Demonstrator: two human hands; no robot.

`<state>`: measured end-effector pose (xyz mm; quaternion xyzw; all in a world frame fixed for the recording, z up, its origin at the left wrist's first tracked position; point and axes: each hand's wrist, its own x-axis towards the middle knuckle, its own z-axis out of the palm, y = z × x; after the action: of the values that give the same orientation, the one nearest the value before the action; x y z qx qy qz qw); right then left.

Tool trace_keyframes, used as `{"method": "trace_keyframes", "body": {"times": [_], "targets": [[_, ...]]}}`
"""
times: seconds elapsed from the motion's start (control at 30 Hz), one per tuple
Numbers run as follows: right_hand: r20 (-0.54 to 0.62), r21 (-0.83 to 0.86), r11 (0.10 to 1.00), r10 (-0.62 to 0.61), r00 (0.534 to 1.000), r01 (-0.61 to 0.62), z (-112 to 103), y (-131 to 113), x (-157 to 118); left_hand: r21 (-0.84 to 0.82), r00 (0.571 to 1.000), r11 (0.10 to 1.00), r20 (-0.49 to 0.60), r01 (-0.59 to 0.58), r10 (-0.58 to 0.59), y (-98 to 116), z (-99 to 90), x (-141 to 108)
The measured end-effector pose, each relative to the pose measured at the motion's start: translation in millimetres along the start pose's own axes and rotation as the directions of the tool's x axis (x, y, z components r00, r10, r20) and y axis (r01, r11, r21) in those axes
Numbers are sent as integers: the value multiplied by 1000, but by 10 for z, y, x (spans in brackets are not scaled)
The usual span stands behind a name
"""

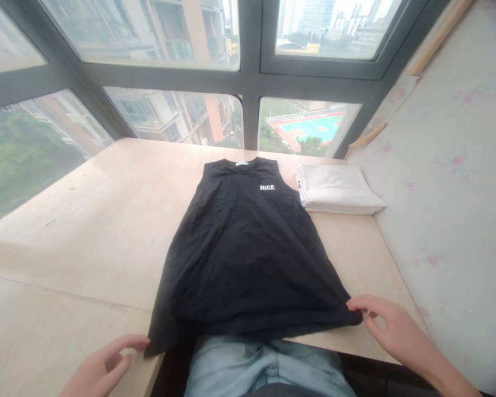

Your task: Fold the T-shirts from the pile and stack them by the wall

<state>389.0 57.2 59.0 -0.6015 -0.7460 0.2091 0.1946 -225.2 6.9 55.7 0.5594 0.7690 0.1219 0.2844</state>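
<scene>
A black sleeveless shirt [248, 248] lies spread flat on the pale sill, neckline toward the window and hem toward me. White letters reading "NICE" are on its chest. My right hand [391, 328] is at the right hem corner, with the fabric edge between thumb and index finger. At the left hem corner, my left hand [105, 366] touches the cloth with its index fingertip. Its thumb stays apart from that finger, with no cloth visible between them.
A folded stack of white cloth [339, 187] lies beside the shirt's right shoulder. The wide sill [86, 220] ends at grey window frames [250, 121]. A flowered wall [450, 209] bounds the right side. My jeans [264, 366] are at the front edge.
</scene>
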Motion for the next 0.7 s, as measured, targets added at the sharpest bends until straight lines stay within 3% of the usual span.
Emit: {"method": "trace_keyframes", "body": {"times": [0.07, 0.17, 0.3, 0.4, 0.53, 0.7], "targets": [[10, -30, 998, 59, 998, -59, -32, 5, 191, 14, 1000, 1000, 23, 9, -9, 109, -95, 200], [-61, -16, 999, 41, 997, -42, 24, -134, 719, 58, 993, 998, -116, 17, -10, 541, -156, 715], [-82, 42, 989, -135, 987, 139, 380, -442, 1572, 84, 978, 980, -89, -181, 188, 1210, -99, 1724], [-90, 1, 971, -239, 967, 240, 732, -588, 2038, 188, 970, 971, -161, -151, 182, 1500, -48, 2496], [-80, -106, 958, -275, 958, 266, 1103, -575, 2246, 265, 961, 955, -199, -136, 192, 1657, -45, 3194], [-136, -150, 945, -312, 940, 292, 1270, -465, 2169, 353, 984, 925, -59, -139, 171, 1740, -143, 3549]]}}
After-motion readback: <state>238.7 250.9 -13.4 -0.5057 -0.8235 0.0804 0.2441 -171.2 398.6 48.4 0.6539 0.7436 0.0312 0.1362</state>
